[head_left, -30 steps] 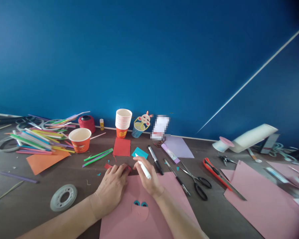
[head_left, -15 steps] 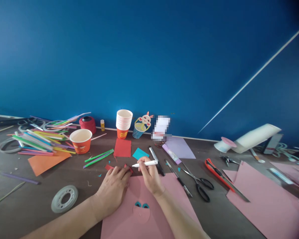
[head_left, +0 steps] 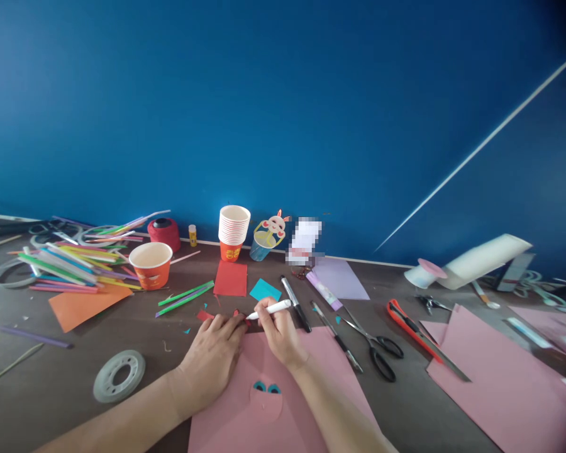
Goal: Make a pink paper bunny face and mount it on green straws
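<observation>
My right hand (head_left: 279, 332) is closed around a white pen (head_left: 274, 309), held nearly level with its tip pointing left. That tip is at a small red paper piece (head_left: 236, 313) by my left fingertips. My left hand (head_left: 216, 352) lies flat, fingers stretched out, pressing down over the red paper, which it mostly covers. Under both wrists spreads a pink sheet (head_left: 226, 428). On it rests a round pink paper face (head_left: 266, 408) with two blue-and-black eyes. Red scraps (head_left: 204, 315) lie just beyond my left fingers.
A black marker (head_left: 296, 304), a craft knife (head_left: 424, 336) and scissors (head_left: 376, 346) lie to the right. Leftward are a tape roll (head_left: 119, 376), a paper cup (head_left: 151, 265) and coloured straws (head_left: 70, 267). Stacked cups (head_left: 234, 233) stand near the blue wall (head_left: 283, 107).
The white pen has moved slightly left and down, so its tip is now at the red paper beside my left fingers. My left hand stays pressed in place.
</observation>
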`<control>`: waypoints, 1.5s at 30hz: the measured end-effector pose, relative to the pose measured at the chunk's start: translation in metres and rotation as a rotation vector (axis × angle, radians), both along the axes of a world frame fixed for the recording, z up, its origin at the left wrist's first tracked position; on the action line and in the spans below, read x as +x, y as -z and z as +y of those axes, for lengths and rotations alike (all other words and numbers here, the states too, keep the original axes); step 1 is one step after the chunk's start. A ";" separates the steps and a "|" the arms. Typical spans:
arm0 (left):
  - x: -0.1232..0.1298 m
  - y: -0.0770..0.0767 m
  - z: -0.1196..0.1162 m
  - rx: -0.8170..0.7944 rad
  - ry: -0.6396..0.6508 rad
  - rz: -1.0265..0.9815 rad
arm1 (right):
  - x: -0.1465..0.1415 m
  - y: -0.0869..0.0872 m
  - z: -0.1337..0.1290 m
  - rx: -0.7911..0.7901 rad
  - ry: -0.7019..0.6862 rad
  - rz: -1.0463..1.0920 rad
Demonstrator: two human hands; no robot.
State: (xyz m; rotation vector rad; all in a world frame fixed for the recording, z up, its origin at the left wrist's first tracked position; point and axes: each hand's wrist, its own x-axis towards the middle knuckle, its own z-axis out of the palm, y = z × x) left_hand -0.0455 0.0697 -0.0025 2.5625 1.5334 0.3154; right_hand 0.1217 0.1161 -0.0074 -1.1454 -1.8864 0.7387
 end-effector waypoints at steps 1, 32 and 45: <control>0.000 0.000 0.000 0.001 0.000 -0.001 | 0.000 0.000 0.000 -0.002 -0.001 -0.003; -0.001 0.000 -0.001 0.034 0.007 0.023 | 0.001 -0.001 0.001 -0.046 -0.006 -0.039; -0.001 0.001 -0.001 0.039 0.007 0.023 | 0.001 0.000 0.001 -0.051 -0.011 -0.057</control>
